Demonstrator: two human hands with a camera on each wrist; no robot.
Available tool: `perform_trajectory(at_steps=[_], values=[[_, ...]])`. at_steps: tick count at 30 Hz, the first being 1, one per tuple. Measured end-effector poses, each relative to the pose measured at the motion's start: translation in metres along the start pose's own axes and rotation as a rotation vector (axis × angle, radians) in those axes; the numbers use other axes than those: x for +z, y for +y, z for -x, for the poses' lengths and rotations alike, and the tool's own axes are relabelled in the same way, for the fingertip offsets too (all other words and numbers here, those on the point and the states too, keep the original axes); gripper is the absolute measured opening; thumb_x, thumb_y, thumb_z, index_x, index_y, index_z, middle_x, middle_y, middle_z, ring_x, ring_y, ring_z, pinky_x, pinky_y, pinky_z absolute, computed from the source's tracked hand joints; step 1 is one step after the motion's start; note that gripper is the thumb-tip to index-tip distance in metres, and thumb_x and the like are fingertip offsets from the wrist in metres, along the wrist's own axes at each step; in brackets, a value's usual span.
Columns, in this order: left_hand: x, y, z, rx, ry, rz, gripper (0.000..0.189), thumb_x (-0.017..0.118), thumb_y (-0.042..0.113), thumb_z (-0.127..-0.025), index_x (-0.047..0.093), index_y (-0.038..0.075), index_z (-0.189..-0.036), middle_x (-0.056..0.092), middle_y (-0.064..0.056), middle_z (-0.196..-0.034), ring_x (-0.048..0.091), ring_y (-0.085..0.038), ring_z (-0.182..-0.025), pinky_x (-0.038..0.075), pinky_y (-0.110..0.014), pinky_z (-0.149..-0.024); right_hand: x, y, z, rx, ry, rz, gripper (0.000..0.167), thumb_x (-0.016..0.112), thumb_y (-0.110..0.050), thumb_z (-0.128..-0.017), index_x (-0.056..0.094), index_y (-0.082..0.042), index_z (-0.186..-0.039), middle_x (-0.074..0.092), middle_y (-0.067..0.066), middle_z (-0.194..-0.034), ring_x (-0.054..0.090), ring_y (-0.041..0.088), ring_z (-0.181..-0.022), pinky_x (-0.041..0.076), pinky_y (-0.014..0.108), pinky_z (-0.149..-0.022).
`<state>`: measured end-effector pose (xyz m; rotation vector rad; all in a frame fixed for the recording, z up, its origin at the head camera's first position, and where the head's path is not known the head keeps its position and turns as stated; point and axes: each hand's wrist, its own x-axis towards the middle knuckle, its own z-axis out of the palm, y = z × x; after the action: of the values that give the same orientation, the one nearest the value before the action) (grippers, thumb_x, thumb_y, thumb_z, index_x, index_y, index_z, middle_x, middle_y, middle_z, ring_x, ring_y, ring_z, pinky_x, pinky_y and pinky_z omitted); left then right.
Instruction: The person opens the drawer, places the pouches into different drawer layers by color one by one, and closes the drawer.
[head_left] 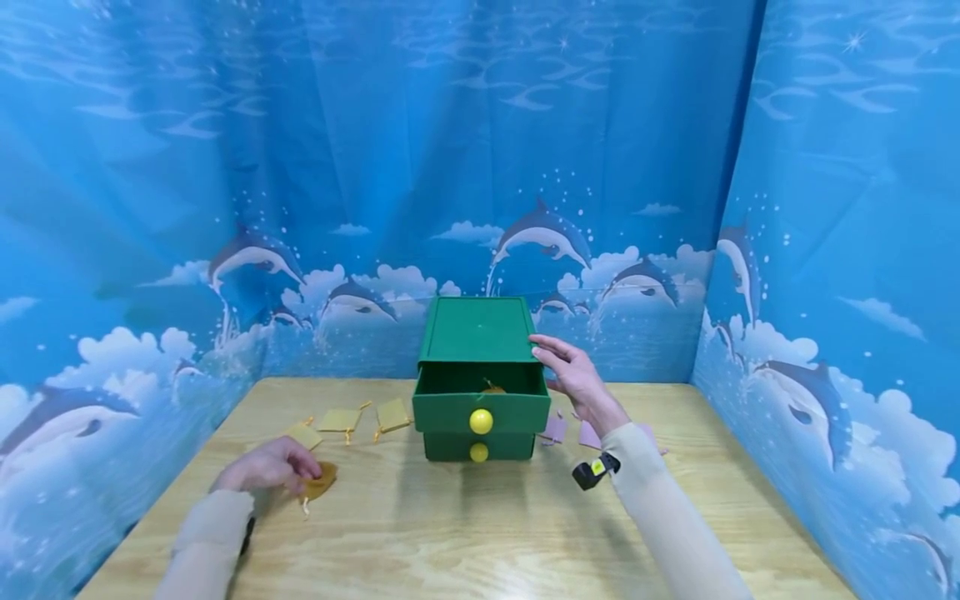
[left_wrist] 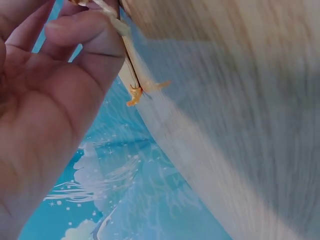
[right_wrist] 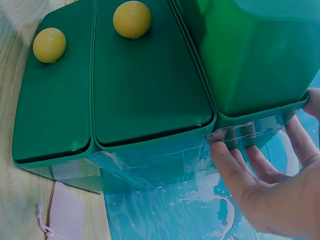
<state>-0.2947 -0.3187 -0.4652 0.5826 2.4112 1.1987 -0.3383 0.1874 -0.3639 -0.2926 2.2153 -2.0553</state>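
My left hand [head_left: 268,467] pinches an orange-brown drawstring pouch [head_left: 322,481] low over the left side of the table, its pale cord hanging down. In the left wrist view, that cord [left_wrist: 114,19] shows by the fingertips. A green drawer cabinet [head_left: 480,329] stands in the middle with its top drawer [head_left: 442,412] pulled out. Something orange-brown [head_left: 492,388] lies inside that drawer, partly hidden by the front panel. My right hand [head_left: 576,375] rests against the cabinet's right side, fingers extended along its wall and thumb near the top edge.
Several yellow pouches [head_left: 341,420] with orange cords lie left of the cabinet on the wooden table [head_left: 360,550]. Pale purple pouches [head_left: 555,429] lie to its right, partly behind my right arm. Two lower drawers with yellow knobs [right_wrist: 132,19] are closed. A dolphin-print curtain [head_left: 375,208] surrounds the table.
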Motion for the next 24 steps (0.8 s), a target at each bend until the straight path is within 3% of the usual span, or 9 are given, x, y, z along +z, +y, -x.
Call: perform_trajectory(at_steps=[5,11,18,24], values=[[0.000,0.000,0.000,-0.011,0.047,-0.011,0.028,0.069,-0.007,-0.075,0.069,-0.009,-0.103,0.071,-0.017,-0.091,0.064,-0.014,-0.076,0.054,-0.025,-0.067,0.001,0.000,0.000,-0.010,0.000,-0.017,0.050,0.060,-0.037,-0.098,0.050,-0.021,-0.144,0.040,0.006,-0.153,0.033,0.028,-0.144,0.033,0.057,-0.113],[0.000,0.009,-0.003,0.009,0.063,0.002,0.028,0.068,-0.005,-0.080,0.068,-0.010,-0.108,0.071,-0.022,-0.104,0.067,-0.022,-0.088,0.057,-0.028,-0.075,-0.001,0.001,0.001,-0.009,0.001,-0.027,0.051,0.060,-0.036,-0.098,0.049,-0.020,-0.145,0.038,0.007,-0.154,0.031,0.028,-0.146,0.031,0.058,-0.114],[0.005,0.015,-0.013,0.054,0.112,0.001,0.026,0.069,-0.003,-0.082,0.068,-0.007,-0.108,0.071,-0.019,-0.103,0.066,-0.022,-0.090,0.056,-0.027,-0.077,-0.002,-0.001,0.001,-0.004,-0.006,-0.017,0.052,0.058,-0.036,-0.099,0.046,-0.020,-0.147,0.036,0.007,-0.156,0.029,0.028,-0.146,0.030,0.058,-0.115],[0.010,0.026,-0.017,0.038,0.167,0.003,0.024,0.070,-0.002,-0.083,0.070,-0.004,-0.107,0.072,-0.017,-0.102,0.067,-0.024,-0.091,0.057,-0.035,-0.082,0.000,0.000,0.000,-0.001,-0.007,-0.014,0.051,0.059,-0.036,-0.099,0.047,-0.020,-0.146,0.037,0.007,-0.155,0.030,0.028,-0.146,0.031,0.057,-0.114]])
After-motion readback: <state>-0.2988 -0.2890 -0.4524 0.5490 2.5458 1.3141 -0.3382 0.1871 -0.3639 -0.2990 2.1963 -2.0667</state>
